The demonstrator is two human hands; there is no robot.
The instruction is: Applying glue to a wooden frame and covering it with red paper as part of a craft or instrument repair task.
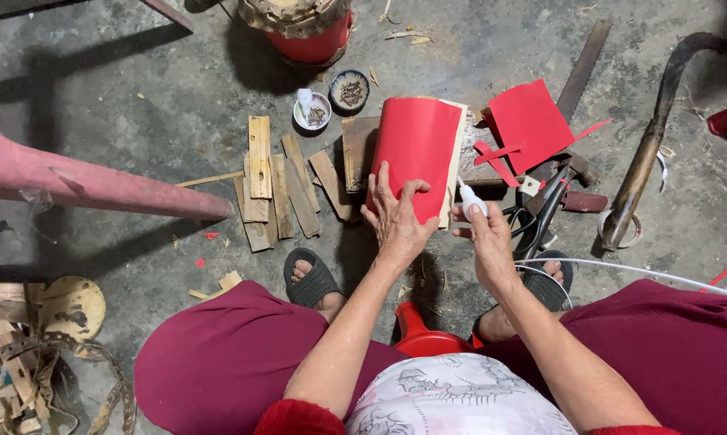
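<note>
A curved wooden piece covered with red paper (417, 149) lies on a dark wood block on the concrete floor in front of me. My left hand (396, 216) presses flat on its lower part, fingers spread. My right hand (486, 235) grips a small white glue bottle (469, 196), its nozzle pointing at the red piece's pale right edge. Loose cut sheets and strips of red paper (527, 123) lie just right of it.
Several flat wood slats (273, 189) lie to the left. Two small bowls (331, 102) sit behind them. Black scissors (541, 213), a saw blade (582, 68) and a curved horn-like tool (649, 141) lie at right. A red drum (303, 24) stands far back; a long pink pole (98, 185) lies left.
</note>
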